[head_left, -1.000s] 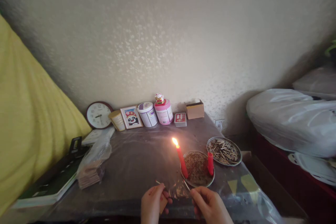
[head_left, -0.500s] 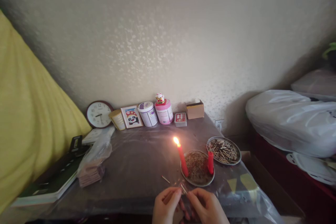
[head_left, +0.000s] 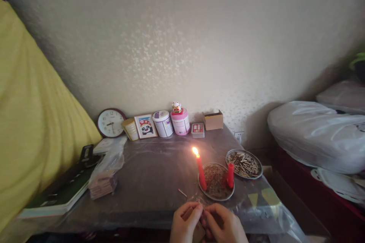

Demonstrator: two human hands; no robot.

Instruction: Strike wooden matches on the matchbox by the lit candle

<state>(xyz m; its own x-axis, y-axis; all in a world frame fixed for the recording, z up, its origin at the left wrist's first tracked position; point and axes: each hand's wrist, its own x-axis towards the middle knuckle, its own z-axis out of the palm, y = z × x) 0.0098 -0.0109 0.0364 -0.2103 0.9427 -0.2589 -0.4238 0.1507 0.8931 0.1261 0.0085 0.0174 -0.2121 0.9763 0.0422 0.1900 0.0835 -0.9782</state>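
At the bottom centre of the frame the left hand (head_left: 185, 224) and right hand (head_left: 224, 226) meet, fingers pinched together on a small matchbox (head_left: 197, 231) and what seems a matchstick; the exact grip is too small to tell. Just above them a loose match (head_left: 182, 192) lies on the desk (head_left: 148, 182). Beyond, a lit red candle (head_left: 200, 171) leans in a dish (head_left: 216, 196) that catches debris, beside an unlit candle stub (head_left: 230, 175). Right of it, a second dish (head_left: 243, 164) collects spent matches. A clock (head_left: 111, 123) leans against the far wall.

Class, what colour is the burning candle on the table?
Red, seen clearly in the head view: the lit candle.
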